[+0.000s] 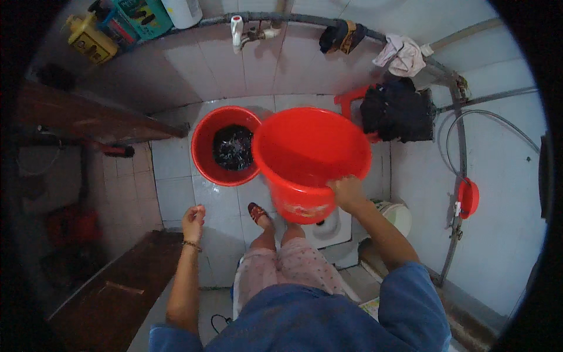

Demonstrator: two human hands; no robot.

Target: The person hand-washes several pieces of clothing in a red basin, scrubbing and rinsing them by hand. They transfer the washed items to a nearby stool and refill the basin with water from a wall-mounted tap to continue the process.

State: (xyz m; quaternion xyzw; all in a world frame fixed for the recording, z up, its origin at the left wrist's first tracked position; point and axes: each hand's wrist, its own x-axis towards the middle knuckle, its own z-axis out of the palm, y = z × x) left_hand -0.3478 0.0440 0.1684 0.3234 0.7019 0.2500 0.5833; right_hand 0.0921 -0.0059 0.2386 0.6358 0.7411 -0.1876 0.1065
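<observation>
My right hand (348, 193) grips the near right rim of a large red plastic bucket (312, 141). This bucket is held tilted, and its inside wall faces me. Left of it, a second red bucket (202, 152) stands on the tiled floor, with wet dark cloth (233, 147) in it. The larger bucket's rim overlaps the second one's right side in view; whether they touch I cannot tell. My left hand (193, 215) hangs in the air below the second bucket, fingers loosely curled, with nothing visible in it. A beaded bracelet (191, 245) circles the left wrist.
A squat toilet pan (336, 231) lies partly under the held bucket, beside a pale pail (396, 218). Dark clothing (398, 110) covers a red stool (347, 101). A tap (237, 33) juts from the wall. Brown wooden doors (101, 110) stand at left.
</observation>
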